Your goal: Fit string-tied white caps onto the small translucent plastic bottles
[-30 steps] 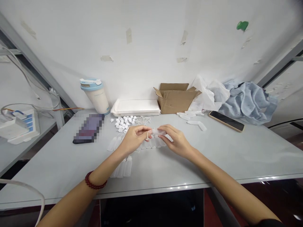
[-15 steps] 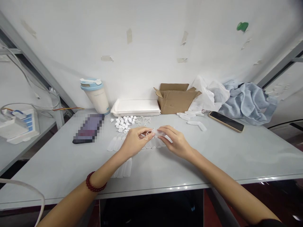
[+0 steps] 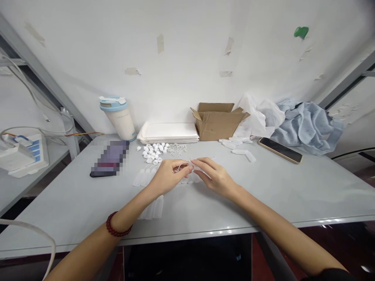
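My left hand (image 3: 167,175) and my right hand (image 3: 218,177) meet above the middle of the table, both with fingers closed in a pinch. Between their fingertips is a small translucent plastic piece, mostly covered by the fingers. A thin white cord (image 3: 179,166) curves out beside my left thumb. Under and around my hands lie rows of translucent plastic tubes (image 3: 142,178), with several more tubes (image 3: 158,207) close to my left forearm. Beyond my left hand is a pile of small white caps (image 3: 151,151), and right of it a heap of thin white strips (image 3: 177,149).
At the back stand a tumbler (image 3: 119,121), a stack of white envelopes (image 3: 168,132) and an open cardboard box (image 3: 218,127). Phones lie at left (image 3: 109,160) and right (image 3: 279,150). Loose translucent pieces (image 3: 241,152), a plastic bag (image 3: 258,117) and blue cloth (image 3: 307,127) occupy the right.
My right fingers have shifted slightly left over my left fingertips, covering more of the plastic piece. A thin white end now shows beyond my right hand.
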`<state>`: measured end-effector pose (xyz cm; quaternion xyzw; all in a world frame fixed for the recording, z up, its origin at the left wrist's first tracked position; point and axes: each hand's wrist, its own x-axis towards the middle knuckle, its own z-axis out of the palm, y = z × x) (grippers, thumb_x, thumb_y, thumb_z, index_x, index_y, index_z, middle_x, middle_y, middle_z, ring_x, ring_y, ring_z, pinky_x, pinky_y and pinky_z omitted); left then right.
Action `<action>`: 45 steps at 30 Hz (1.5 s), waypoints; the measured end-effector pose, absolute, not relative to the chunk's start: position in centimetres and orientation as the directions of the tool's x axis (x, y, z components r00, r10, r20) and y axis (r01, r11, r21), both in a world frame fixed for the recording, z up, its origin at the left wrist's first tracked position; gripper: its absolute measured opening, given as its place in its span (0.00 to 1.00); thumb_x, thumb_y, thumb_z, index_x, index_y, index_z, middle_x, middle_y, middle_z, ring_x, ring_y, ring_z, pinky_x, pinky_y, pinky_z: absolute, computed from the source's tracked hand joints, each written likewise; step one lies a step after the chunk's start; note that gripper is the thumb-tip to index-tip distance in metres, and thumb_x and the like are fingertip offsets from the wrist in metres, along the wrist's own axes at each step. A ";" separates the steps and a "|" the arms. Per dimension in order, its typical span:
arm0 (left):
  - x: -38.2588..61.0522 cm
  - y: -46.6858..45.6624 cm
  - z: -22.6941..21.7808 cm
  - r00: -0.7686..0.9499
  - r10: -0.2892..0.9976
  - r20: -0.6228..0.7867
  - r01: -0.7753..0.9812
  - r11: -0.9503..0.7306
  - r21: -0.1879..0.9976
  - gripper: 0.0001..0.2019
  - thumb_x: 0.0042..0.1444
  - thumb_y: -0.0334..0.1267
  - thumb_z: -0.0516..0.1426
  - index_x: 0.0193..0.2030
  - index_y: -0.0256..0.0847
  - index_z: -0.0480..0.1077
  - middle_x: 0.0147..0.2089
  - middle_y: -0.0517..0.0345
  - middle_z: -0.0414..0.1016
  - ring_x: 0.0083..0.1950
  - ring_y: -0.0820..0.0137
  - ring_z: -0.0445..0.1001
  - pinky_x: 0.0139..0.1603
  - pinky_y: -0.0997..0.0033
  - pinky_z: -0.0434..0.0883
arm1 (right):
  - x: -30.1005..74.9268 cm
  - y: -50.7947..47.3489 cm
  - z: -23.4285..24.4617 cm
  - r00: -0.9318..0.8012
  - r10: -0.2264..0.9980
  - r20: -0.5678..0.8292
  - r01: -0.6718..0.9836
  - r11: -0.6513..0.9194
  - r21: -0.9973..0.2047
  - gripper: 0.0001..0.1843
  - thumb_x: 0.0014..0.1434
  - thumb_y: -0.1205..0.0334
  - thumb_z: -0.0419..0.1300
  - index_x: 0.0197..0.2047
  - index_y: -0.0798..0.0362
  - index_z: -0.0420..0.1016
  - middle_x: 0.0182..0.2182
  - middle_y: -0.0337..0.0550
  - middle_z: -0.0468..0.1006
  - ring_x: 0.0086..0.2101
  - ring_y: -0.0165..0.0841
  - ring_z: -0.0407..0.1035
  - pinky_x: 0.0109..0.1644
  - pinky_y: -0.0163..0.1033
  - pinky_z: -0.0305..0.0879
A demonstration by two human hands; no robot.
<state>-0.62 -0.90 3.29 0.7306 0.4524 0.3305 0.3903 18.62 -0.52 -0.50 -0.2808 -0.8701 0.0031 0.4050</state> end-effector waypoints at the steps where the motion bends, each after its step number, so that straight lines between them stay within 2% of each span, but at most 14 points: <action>1: -0.6 -1.0 3.3 0.368 0.919 0.140 0.415 -0.297 0.860 0.11 0.59 0.41 0.55 0.32 0.38 0.76 0.25 0.61 0.74 0.28 0.72 0.72 0.29 0.77 0.67 | 18.6 -0.5 -0.5 -0.518 0.499 0.695 0.492 0.838 -0.234 0.19 0.65 0.69 0.50 0.58 0.52 0.64 0.42 0.52 0.74 0.40 0.36 0.74 0.41 0.40 0.74; 4: -0.5 -1.1 3.4 0.360 0.913 0.190 0.445 -0.347 0.825 0.12 0.59 0.40 0.55 0.31 0.39 0.77 0.24 0.62 0.74 0.28 0.72 0.71 0.28 0.76 0.67 | 18.5 -0.7 -0.4 -0.504 0.527 0.684 0.456 0.835 -0.307 0.17 0.65 0.68 0.51 0.56 0.54 0.68 0.42 0.54 0.75 0.40 0.36 0.73 0.42 0.41 0.74; 7: -0.6 -1.1 3.3 0.333 0.906 0.262 0.431 -0.394 0.812 0.10 0.58 0.40 0.57 0.31 0.39 0.76 0.27 0.61 0.76 0.30 0.72 0.73 0.30 0.76 0.69 | 18.4 -0.9 0.2 -0.429 0.660 0.617 0.371 0.751 -0.545 0.16 0.64 0.65 0.53 0.54 0.52 0.71 0.42 0.51 0.76 0.41 0.36 0.73 0.43 0.42 0.73; 10: -0.6 -1.0 3.1 0.298 0.883 0.362 0.384 -0.458 0.802 0.06 0.56 0.38 0.59 0.35 0.39 0.77 0.33 0.58 0.79 0.35 0.70 0.76 0.33 0.75 0.72 | 18.4 -1.0 1.1 -0.351 0.841 0.412 0.222 0.502 -0.836 0.16 0.62 0.59 0.57 0.52 0.50 0.73 0.41 0.47 0.78 0.40 0.36 0.74 0.40 0.41 0.74; 13: -0.6 -1.0 2.8 0.270 0.821 0.503 0.366 -0.570 0.736 0.05 0.55 0.35 0.59 0.36 0.38 0.76 0.35 0.56 0.79 0.35 0.70 0.76 0.33 0.73 0.73 | 18.4 -0.9 1.8 -0.380 0.895 0.235 0.016 0.261 -0.965 0.16 0.60 0.56 0.59 0.51 0.51 0.74 0.40 0.46 0.79 0.41 0.36 0.74 0.40 0.42 0.74; 16: -0.5 -1.0 2.5 0.238 0.718 0.654 0.400 -0.686 0.608 0.04 0.55 0.33 0.60 0.37 0.38 0.75 0.35 0.54 0.78 0.34 0.70 0.75 0.32 0.72 0.73 | 18.6 -0.7 1.9 -0.404 0.905 0.132 -0.092 0.104 -0.990 0.16 0.58 0.55 0.61 0.49 0.51 0.74 0.40 0.46 0.80 0.42 0.36 0.75 0.40 0.41 0.73; 20: -0.4 -1.1 2.4 0.266 0.625 0.734 0.420 -0.760 0.495 0.04 0.56 0.33 0.60 0.39 0.39 0.74 0.37 0.53 0.78 0.37 0.68 0.74 0.32 0.70 0.73 | 18.7 -0.5 1.5 -0.427 0.902 0.061 -0.196 -0.027 -0.980 0.15 0.57 0.55 0.62 0.47 0.51 0.74 0.38 0.44 0.81 0.40 0.35 0.76 0.42 0.40 0.73; 25: -0.4 -1.0 2.4 0.387 0.551 0.739 0.468 -0.808 0.357 0.15 0.54 0.36 0.62 0.48 0.39 0.71 0.47 0.47 0.75 0.49 0.60 0.71 0.49 0.56 0.72 | 18.6 -0.6 1.6 -0.460 0.888 0.010 -0.246 -0.117 -0.962 0.17 0.56 0.55 0.64 0.47 0.52 0.73 0.41 0.47 0.81 0.43 0.37 0.75 0.47 0.42 0.71; 28: -0.7 -0.9 2.4 0.493 0.544 0.680 0.471 -0.823 0.317 0.22 0.53 0.39 0.63 0.54 0.39 0.68 0.52 0.46 0.72 0.54 0.57 0.67 0.53 0.52 0.69 | 18.4 -0.7 1.8 -0.495 0.869 -0.001 -0.240 -0.137 -0.961 0.18 0.58 0.55 0.63 0.49 0.53 0.72 0.42 0.49 0.81 0.46 0.38 0.75 0.50 0.44 0.70; 34: -1.1 -1.0 2.4 0.541 0.558 0.630 0.482 -0.819 0.311 0.21 0.55 0.38 0.62 0.55 0.42 0.66 0.53 0.47 0.71 0.54 0.57 0.66 0.54 0.50 0.68 | 18.2 -0.8 1.8 -0.510 0.860 0.008 -0.218 -0.120 -0.969 0.16 0.59 0.56 0.62 0.48 0.54 0.72 0.44 0.50 0.80 0.48 0.38 0.74 0.53 0.46 0.68; 39: -1.1 -1.2 2.9 0.543 0.576 0.611 0.471 -0.811 0.346 0.19 0.54 0.38 0.62 0.52 0.41 0.68 0.52 0.48 0.72 0.54 0.58 0.65 0.54 0.52 0.67 | 18.4 -0.8 2.0 -0.515 0.857 0.013 -0.187 -0.098 -0.977 0.16 0.57 0.56 0.63 0.47 0.55 0.74 0.42 0.50 0.81 0.45 0.37 0.75 0.51 0.45 0.69; 42: -1.5 -1.5 3.8 0.586 0.623 0.518 0.465 -0.782 0.414 0.18 0.51 0.40 0.64 0.48 0.41 0.69 0.49 0.50 0.73 0.53 0.58 0.65 0.54 0.55 0.66 | 18.7 -0.7 2.0 -0.544 0.839 -0.013 -0.120 -0.093 -0.988 0.15 0.55 0.56 0.65 0.44 0.55 0.76 0.38 0.47 0.81 0.40 0.34 0.76 0.47 0.42 0.71; 45: -2.2 -2.1 5.0 0.671 0.661 0.336 0.447 -0.722 0.529 0.18 0.49 0.42 0.65 0.46 0.42 0.69 0.47 0.53 0.73 0.52 0.60 0.65 0.51 0.59 0.67 | 18.9 -0.7 2.1 -0.600 0.799 -0.046 -0.019 -0.072 -0.997 0.13 0.54 0.56 0.65 0.39 0.57 0.78 0.31 0.44 0.81 0.32 0.31 0.76 0.37 0.36 0.71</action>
